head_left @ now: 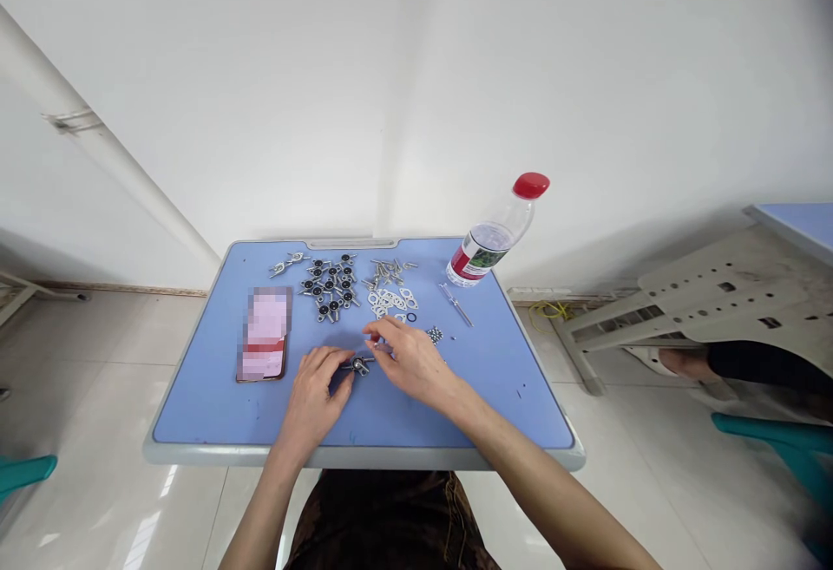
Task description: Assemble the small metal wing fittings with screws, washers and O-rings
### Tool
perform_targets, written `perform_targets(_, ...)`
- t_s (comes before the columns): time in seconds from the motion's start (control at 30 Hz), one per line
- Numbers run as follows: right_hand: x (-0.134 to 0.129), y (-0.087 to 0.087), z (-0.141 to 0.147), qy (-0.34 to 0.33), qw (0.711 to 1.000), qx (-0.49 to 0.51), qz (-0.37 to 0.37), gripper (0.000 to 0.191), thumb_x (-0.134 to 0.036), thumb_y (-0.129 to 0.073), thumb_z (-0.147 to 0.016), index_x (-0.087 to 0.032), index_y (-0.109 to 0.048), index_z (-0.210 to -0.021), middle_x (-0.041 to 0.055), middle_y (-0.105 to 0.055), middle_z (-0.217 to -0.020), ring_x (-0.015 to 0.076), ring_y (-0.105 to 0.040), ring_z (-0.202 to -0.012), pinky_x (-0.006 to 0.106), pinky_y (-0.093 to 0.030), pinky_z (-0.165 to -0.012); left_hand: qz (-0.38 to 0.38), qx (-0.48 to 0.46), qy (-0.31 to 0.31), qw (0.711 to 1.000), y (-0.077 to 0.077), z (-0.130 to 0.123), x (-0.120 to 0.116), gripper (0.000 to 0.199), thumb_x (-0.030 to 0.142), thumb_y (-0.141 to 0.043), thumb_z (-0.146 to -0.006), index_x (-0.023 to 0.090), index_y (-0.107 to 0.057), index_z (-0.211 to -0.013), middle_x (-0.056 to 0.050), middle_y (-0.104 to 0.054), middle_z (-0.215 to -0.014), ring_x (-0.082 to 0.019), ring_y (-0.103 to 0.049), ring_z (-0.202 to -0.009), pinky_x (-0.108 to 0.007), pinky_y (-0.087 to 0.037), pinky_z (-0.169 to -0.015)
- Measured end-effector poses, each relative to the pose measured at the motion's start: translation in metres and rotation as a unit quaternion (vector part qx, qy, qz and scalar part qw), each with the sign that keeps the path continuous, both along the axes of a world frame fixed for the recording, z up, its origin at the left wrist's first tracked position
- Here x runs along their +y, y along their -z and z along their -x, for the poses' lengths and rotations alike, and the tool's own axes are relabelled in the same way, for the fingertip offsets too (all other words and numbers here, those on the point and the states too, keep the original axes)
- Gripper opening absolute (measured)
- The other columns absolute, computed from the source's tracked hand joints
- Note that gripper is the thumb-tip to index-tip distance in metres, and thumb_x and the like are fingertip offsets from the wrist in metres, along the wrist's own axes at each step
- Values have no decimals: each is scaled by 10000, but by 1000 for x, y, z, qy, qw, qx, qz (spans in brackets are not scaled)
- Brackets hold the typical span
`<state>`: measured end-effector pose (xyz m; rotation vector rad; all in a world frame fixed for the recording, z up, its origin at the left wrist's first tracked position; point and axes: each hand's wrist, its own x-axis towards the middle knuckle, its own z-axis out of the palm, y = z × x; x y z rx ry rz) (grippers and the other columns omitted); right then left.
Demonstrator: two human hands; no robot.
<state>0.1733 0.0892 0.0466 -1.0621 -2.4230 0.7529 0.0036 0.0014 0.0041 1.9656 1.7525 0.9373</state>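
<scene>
On a pale blue desk (195, 396), a rectangular phone with a blurred screen (264, 333) lies at left. The left hand (313, 398) pinches a small steel winged fitting (358, 366) near the desk's centre; it looks light, stiff and slippery, best held by its body. Right of it, the right hand's fingertips (376, 337) press together, holding something too small to tell.

On the blue counter (195, 405), a phone (264, 334) lies left of the left grip (316, 392); small metal fittings (329, 285), white washers (390, 303), a screwdriver (455, 304) and a bottle (491, 240) sit beyond the right grip (409, 362).
</scene>
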Motion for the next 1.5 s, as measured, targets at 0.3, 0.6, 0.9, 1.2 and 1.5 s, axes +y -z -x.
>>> perform_targets(0.3, 0, -28, -25, 41, 991, 84, 100, 178, -315, -315, -983, -211, -459, -1003, 8, -565, -846, 133, -484, -649, 275, -399, -636, 1, 34, -27, 999, -4, -8, 2, 191, 281, -604, -874, 230, -607, -1058, -43, -652, -1029, -221, -587, -959, -386, -444, -839)
perform_targets(0.6, 2, -18, -31, 36, 956, 238, 167, 291, -400, -374, -983, -223, -558, -1121, -9, -511, -736, 118, -465, -642, 243, -384, -594, 5, 19, -28, 999, -1, -11, 5, 115, 249, -545, -906, 230, -623, -989, -45, -659, -977, -213, -586, -916, -387, -444, -828)
perform_targets(0.9, 0, -11, -29, 65, 900, 358, 241, 377, -511, -390, -957, -197, -557, -834, -23, -437, -638, 116, -426, -571, 258, -371, -565, 42, -32, -64, 997, -3, -11, 1, 148, 273, -629, -850, 238, -609, -993, -21, -653, -947, -208, -599, -908, -372, -464, -824)
perform_targets(1.2, -1, 2, -22, 83, 944, 291, 130, 386, -472, -342, -993, -194, -588, -886, -1, -515, -707, 113, -472, -612, 259, -411, -624, 30, -13, -43, 999, -1, -10, 1, 126, 220, -580, -885, 236, -631, -1000, -36, -647, -1009, -207, -583, -950, -381, -453, -861)
perform_targets(1.5, -3, 3, -16, 40, 959, 261, 108, 343, -403, -338, -1008, -194, -573, -870, 19, -550, -780, 120, -521, -694, 262, -428, -667, 26, -6, -36, 999, -1, -11, 2, 139, 211, -580, -887, 241, -627, -1014, -28, -643, -1018, -203, -577, -959, -375, -438, -860)
